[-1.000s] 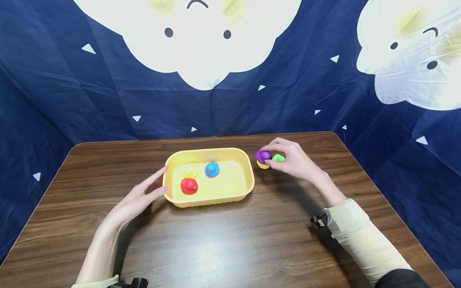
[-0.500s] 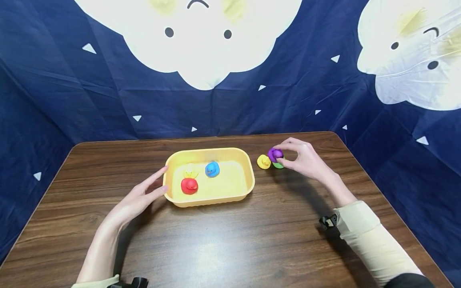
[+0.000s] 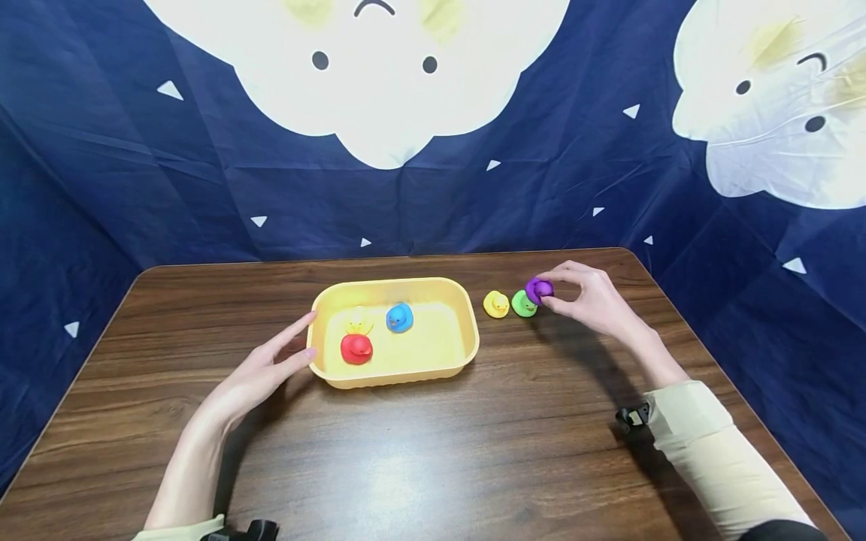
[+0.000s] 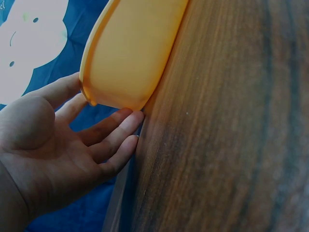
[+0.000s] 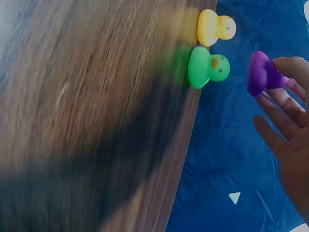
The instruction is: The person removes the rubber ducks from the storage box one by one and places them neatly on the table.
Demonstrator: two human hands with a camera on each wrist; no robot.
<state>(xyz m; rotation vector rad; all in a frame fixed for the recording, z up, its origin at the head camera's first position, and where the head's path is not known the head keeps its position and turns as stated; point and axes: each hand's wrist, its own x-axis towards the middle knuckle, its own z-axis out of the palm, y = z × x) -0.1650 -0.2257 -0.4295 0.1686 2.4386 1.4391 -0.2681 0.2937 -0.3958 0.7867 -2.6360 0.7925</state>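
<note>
My right hand (image 3: 591,297) pinches a purple rubber duck (image 3: 540,290) between thumb and fingers. In the right wrist view the purple duck (image 5: 261,75) is raised off the wooden table. Just left of it, a green rubber duck (image 3: 523,306) and a yellow rubber duck (image 3: 496,304) sit side by side on the table. My left hand (image 3: 260,373) rests its extended fingers and thumb against the left end of a yellow plastic tub (image 3: 433,372). Seen from the left wrist, the thumb touches the tub's rim and the fingertips reach its lower end (image 4: 130,96).
Inside the tub are a blue duck (image 3: 399,318), a red duck (image 3: 355,349) and a yellow duck (image 3: 358,321). The dark wooden table (image 3: 419,451) ends at a navy cloth backdrop (image 3: 399,210) with white clouds, which also closes off both sides.
My right hand has carried the purple duck rightward, from over the yellow duck, past the green one, to its right side. The left hand and tub have stayed put.
</note>
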